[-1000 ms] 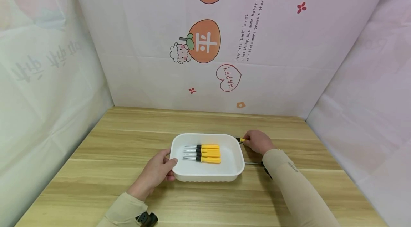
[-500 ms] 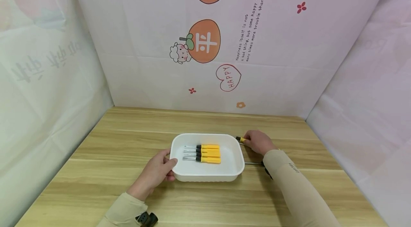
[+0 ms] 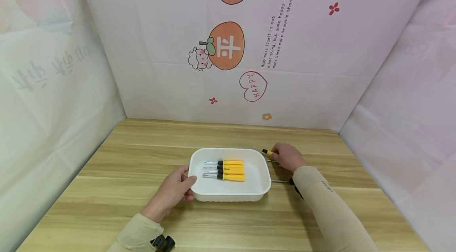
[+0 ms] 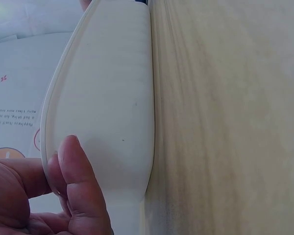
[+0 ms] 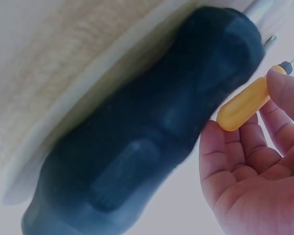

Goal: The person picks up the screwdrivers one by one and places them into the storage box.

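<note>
My left hand grips the left end of a white plastic tray, thumb over the rim and fingers beneath it outside. In the tray lie several small screwdrivers with yellow handles, black collars and shafts pointing left. Past the tray's back right corner, my right hand pinches another yellow-handled screwdriver; its thin shaft points left, behind the rim. The right wrist view shows its yellow handle between thumb and fingers.
A big black screwdriver handle fills the right wrist view's foreground. Right of the tray a metal shaft lies on the wooden table, partly hidden by the right forearm. A second shaft shows under the right hand. Printed white sheets surround the table.
The right hand has risen slightly with the pinched screwdriver, whose thin shaft now shows behind the tray's corner. Another shaft has come into sight beneath it. The left hand and tray stay put.
</note>
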`<action>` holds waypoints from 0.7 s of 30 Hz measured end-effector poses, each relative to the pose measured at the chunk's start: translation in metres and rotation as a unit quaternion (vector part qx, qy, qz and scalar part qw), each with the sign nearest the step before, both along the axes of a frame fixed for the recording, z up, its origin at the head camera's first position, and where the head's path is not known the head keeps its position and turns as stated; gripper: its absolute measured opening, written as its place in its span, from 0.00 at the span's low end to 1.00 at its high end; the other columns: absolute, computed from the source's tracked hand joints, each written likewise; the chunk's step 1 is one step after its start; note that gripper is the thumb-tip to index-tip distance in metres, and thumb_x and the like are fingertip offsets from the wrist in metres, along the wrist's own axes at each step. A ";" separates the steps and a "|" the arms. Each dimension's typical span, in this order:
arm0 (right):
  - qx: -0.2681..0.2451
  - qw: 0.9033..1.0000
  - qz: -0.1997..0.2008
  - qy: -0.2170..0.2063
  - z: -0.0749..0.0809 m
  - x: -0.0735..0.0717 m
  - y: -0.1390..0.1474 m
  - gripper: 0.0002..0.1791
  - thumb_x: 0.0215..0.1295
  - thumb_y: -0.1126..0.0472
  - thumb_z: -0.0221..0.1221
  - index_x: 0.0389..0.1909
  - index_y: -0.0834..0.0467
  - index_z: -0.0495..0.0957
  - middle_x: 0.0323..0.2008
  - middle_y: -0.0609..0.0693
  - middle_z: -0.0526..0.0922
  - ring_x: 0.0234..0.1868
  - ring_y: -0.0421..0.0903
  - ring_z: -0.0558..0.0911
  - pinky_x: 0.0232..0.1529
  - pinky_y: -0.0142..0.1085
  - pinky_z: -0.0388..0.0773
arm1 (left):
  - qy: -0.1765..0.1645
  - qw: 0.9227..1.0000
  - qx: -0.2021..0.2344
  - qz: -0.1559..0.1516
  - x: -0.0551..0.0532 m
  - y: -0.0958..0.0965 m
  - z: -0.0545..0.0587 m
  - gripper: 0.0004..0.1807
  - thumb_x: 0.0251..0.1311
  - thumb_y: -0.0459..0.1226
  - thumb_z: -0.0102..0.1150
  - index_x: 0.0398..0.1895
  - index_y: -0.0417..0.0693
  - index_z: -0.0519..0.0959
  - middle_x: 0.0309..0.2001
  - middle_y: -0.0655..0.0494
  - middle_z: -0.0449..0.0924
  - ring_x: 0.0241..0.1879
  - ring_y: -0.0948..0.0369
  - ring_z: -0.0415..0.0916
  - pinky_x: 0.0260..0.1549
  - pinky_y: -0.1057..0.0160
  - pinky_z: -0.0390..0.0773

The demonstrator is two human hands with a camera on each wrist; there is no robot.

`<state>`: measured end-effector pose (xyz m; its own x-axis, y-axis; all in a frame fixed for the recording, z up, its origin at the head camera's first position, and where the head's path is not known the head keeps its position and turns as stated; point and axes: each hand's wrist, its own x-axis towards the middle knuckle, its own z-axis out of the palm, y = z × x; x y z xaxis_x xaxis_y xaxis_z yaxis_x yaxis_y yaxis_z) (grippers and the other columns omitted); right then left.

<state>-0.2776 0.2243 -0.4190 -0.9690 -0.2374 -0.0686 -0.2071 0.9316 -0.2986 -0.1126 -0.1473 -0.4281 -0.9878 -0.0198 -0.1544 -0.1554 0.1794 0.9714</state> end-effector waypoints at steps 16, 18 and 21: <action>-0.006 0.999 0.007 0.035 0.010 0.003 0.000 0.14 0.77 0.57 0.58 0.52 0.62 0.82 0.45 0.56 0.86 0.38 0.49 0.80 0.46 0.48 0.82 | 0.006 1.000 -0.004 0.001 -0.001 0.000 -0.001 0.31 0.74 0.36 0.57 0.76 0.35 0.64 0.39 0.43 0.75 0.29 0.57 0.76 0.24 0.62 0.86; -0.009 0.999 0.010 0.038 0.011 0.004 -0.001 0.14 0.77 0.57 0.57 0.52 0.63 0.82 0.46 0.57 0.87 0.39 0.49 0.81 0.46 0.49 0.83 | 0.003 1.000 -0.001 0.001 -0.001 0.001 -0.001 0.31 0.74 0.36 0.57 0.76 0.36 0.64 0.39 0.43 0.75 0.29 0.57 0.76 0.25 0.63 0.86; -0.011 0.999 0.011 0.040 0.014 0.005 -0.001 0.15 0.78 0.56 0.56 0.54 0.62 0.82 0.48 0.57 0.87 0.41 0.50 0.82 0.47 0.49 0.83 | -0.001 1.000 0.004 0.000 -0.001 0.001 -0.001 0.31 0.74 0.35 0.57 0.76 0.37 0.65 0.39 0.43 0.75 0.29 0.57 0.77 0.25 0.64 0.86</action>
